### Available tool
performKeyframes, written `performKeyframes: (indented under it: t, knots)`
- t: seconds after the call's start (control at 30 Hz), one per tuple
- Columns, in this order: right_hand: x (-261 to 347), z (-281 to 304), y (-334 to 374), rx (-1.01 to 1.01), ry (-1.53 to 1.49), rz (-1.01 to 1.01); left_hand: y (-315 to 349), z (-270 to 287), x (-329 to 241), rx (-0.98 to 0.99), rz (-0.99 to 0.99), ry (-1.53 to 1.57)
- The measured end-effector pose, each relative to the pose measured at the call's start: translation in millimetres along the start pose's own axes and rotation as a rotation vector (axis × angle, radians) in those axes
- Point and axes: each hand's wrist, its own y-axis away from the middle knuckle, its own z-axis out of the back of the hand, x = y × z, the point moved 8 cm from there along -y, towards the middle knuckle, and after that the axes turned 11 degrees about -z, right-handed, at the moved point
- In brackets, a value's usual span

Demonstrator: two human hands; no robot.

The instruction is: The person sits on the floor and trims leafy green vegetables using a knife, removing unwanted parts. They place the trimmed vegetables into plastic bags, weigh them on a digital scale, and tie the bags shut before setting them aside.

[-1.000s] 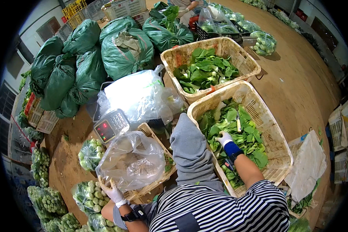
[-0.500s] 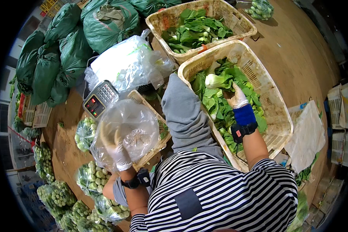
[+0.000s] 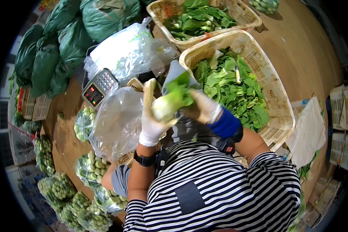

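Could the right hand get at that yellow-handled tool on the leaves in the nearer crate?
Probably yes: the tool lies uncovered on the leaves in the open crate. The right hand is at the leafy vegetable, though, and may need freeing.

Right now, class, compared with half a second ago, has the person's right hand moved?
Yes, to the left: judged against the nearer large crate, the right hand has gone from above its leaves to its left side.

Green sacks (image 3: 75, 48) (bulging, wrinkled) crowd together at upper left.
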Motion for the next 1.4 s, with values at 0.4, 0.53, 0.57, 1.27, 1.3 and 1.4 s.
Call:
performKeyframes:
  t: [0.4, 0.53, 0.57, 1.27, 1.3, 1.4]
  knots:
    - [201, 187, -74, -1.021, 1.389, 0.561, 40, 76, 40, -0.548, 0.284, 0.684]
    - [172, 179, -131, -1.229, 1.705, 0.069, 40, 71, 47, -0.561, 0.351, 0.628]
    - [162, 184, -146, -1.193, 1.822, -0.039, 41, 72, 47, -0.557, 0.366, 0.603]
    - [348, 105, -50, -0.96, 1.935, 0.2, 74, 141, 52, -0.763, 0.346, 0.544]
    - [324, 135, -78, -0.767, 2.108, 0.065, 79, 145, 54, -0.762, 0.347, 0.569]
    - [259, 161, -114, -0.895, 2.378, -0.064, 98, 155, 62, -0.825, 0.431, 0.578]
